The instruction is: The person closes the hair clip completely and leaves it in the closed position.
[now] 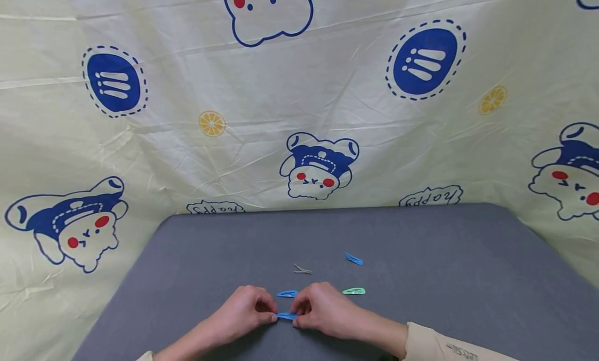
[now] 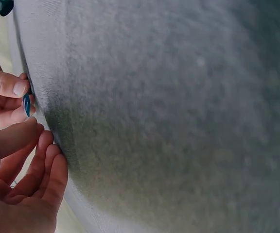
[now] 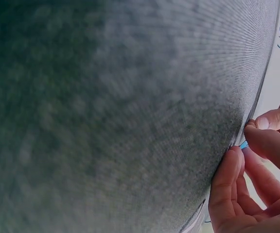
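A blue snap hair clip (image 1: 286,316) lies between my two hands near the front of the grey table. My left hand (image 1: 245,311), from the left, pinches its narrow tip with thumb and index fingertips. From the other side my right hand (image 1: 329,311) pinches the wider end, partly covering it. In the left wrist view, the clip's pointed tip (image 2: 27,106) shows beyond the right hand's fingers, close to the left thumb. Only a sliver of blue clip (image 3: 244,144) shows in the right wrist view. Just behind lies a second blue hair clip (image 1: 287,294), nearest the right fingers.
A green snap clip (image 1: 354,291) lies right of the right hand. Farther back are blue hair clips (image 1: 353,258), overlapping, and crossed grey hairpins (image 1: 302,270). The grey tabletop (image 1: 210,257) ends at a printed cloth backdrop (image 1: 262,163).
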`<state>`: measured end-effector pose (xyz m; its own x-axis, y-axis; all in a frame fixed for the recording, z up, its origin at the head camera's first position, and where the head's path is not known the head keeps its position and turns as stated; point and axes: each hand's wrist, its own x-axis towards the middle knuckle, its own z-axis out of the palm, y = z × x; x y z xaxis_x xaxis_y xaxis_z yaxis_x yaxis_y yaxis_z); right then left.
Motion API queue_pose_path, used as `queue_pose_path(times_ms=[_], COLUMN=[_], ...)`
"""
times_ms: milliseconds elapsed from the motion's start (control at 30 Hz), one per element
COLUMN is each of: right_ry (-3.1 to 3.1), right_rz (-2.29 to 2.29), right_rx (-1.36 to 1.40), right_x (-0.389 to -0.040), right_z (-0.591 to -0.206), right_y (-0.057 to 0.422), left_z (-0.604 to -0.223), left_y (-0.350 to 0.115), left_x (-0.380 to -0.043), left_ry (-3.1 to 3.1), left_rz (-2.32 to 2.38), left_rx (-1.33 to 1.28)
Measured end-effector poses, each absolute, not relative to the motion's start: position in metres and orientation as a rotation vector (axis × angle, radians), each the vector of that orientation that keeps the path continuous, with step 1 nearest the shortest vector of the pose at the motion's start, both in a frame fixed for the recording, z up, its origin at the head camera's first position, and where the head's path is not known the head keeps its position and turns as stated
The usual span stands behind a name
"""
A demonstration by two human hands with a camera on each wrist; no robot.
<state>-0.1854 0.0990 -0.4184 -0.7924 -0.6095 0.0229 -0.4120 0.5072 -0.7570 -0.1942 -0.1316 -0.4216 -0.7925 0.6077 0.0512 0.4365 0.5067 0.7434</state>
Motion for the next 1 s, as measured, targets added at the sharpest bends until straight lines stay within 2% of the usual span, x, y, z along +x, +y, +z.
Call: queue_pose_path(times_ms=[300,1000], right_ry=[2.531,2.493], right_rz=[-1.128,-1.204], right_rx=[-0.875,-0.848], right_x=[-0.1873,-0.1816], right_z=[-0.4221,-0.4166], right_y=[0.0970,0.1022], left_z=[-0.4252,-0.4211], left_y=[-0.1301,-0.1323], left_x=[-0.1929,-0.1929], left_ry=[2.613,2.594], left_rz=[1.012,1.107], left_rx=[1.023,1.000])
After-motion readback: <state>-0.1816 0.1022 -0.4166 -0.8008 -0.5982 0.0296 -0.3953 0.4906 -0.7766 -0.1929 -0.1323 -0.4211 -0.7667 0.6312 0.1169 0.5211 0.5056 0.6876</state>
